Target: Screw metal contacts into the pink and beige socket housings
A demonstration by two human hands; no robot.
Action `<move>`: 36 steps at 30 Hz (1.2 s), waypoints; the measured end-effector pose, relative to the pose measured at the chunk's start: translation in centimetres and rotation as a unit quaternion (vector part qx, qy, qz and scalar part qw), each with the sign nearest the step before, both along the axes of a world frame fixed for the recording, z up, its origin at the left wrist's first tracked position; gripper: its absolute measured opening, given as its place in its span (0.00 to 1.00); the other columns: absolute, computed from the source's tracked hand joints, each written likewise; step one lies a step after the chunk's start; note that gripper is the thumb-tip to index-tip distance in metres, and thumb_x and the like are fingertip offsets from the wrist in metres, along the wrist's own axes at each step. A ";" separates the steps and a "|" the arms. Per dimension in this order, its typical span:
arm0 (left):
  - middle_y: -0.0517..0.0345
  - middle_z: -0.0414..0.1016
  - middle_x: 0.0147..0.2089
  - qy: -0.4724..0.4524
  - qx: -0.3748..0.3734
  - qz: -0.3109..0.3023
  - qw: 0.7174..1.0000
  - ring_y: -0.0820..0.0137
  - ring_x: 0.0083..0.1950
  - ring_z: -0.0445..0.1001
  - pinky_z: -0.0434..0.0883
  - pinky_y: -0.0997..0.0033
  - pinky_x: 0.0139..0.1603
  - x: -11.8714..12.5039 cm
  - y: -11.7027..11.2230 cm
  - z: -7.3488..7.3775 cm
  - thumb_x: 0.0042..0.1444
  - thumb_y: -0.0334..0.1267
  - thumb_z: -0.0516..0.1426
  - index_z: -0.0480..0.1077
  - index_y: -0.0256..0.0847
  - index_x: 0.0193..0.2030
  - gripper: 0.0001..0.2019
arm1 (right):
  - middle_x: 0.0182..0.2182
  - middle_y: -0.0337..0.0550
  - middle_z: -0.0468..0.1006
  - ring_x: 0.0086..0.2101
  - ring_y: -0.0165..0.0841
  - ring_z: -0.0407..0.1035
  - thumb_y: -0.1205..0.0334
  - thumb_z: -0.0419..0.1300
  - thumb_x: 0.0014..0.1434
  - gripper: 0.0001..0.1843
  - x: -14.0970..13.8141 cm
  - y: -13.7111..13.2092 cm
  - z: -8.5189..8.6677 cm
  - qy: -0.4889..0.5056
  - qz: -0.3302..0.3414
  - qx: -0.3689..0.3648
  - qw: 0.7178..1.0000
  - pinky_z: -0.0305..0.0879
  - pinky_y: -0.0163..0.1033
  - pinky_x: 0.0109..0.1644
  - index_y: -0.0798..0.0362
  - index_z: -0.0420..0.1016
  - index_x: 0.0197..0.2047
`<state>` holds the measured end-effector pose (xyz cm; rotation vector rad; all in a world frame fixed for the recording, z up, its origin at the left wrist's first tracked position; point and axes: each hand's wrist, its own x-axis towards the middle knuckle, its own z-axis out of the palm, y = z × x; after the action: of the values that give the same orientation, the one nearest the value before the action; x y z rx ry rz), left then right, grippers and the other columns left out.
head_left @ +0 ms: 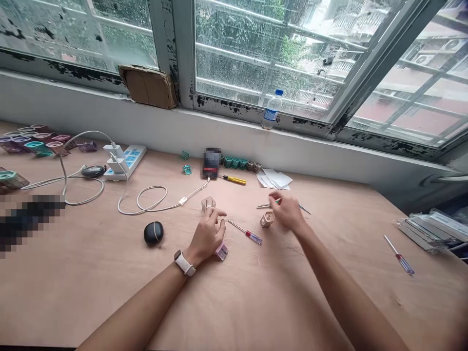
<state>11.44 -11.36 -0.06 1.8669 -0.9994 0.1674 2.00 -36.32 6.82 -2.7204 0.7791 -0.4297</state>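
Note:
My left hand [208,234] rests on the wooden table [256,292], fingers curled around a small pinkish plastic piece [221,251] that pokes out beside the palm. A clear plastic housing [208,203] stands just beyond its fingertips. A small red-handled screwdriver [245,232] lies between my hands. My right hand [287,210] hovers with fingers bent over a thin tool with a green part [272,204], right next to a tan plastic housing [267,219]; whether it grips the tool I cannot make out.
A black oval case [153,232], white cable [153,202] and power strip [126,161] lie left. Yellow screwdriver [234,180], teal parts [236,163] and white papers [274,179] sit behind. Another red-handled screwdriver [399,254] and stacked items [431,226] lie right. Water bottle [272,109] on the sill.

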 end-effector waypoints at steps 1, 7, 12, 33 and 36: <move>0.54 0.69 0.43 -0.003 0.001 -0.004 1.000 0.67 0.38 0.69 0.70 0.64 0.42 0.0 0.0 0.1 0.61 0.27 0.52 0.68 0.40 0.45 0.08 | 0.43 0.42 0.82 0.41 0.36 0.76 0.60 0.55 0.64 0.13 0.5 -2.5 0.4 0.038 -0.059 0.004 0.998 0.66 0.39 0.47 0.49 0.78 0.48; 0.57 0.68 0.37 0.008 0.002 -0.007 1.000 0.70 0.32 0.66 0.69 0.66 0.38 0.1 0.1 0.1 0.61 0.28 0.52 0.68 0.40 0.42 0.06 | 0.37 0.46 0.83 0.43 0.42 0.76 0.63 0.59 0.57 0.10 3.2 -11.3 0.3 0.113 -0.128 -0.002 0.985 0.66 0.39 0.44 0.50 0.82 0.39; 0.58 0.68 0.37 0.018 0.004 -0.014 1.000 0.70 0.32 0.66 0.68 0.66 0.38 0.1 0.0 0.0 0.61 0.28 0.52 0.68 0.40 0.42 0.06 | 0.34 0.46 0.83 0.42 0.42 0.75 0.60 0.64 0.53 0.08 5.2 -13.0 -1.6 0.148 -0.113 -0.009 0.982 0.67 0.38 0.44 0.49 0.83 0.37; 0.57 0.69 0.38 0.029 -0.001 -0.020 0.999 0.70 0.32 0.67 0.68 0.67 0.36 0.2 0.0 0.0 0.60 0.27 0.52 0.68 0.40 0.42 0.07 | 0.31 0.48 0.81 0.39 0.42 0.74 0.64 0.67 0.46 0.03 5.0 -16.0 -1.2 0.196 -0.092 -0.021 0.976 0.67 0.41 0.42 0.51 0.81 0.28; 0.57 0.69 0.38 0.028 -0.001 -0.020 0.999 0.71 0.31 0.67 0.68 0.67 0.35 0.2 -0.1 -0.1 0.60 0.27 0.52 0.68 0.40 0.41 0.07 | 0.28 0.43 0.80 0.35 0.39 0.74 0.66 0.70 0.40 0.05 3.8 -16.7 -0.8 0.213 -0.082 0.001 0.974 0.67 0.39 0.38 0.51 0.79 0.25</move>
<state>11.66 -11.43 -0.18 1.8383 -0.9953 0.0917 5.76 -52.97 6.03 -2.7917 1.1124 0.1344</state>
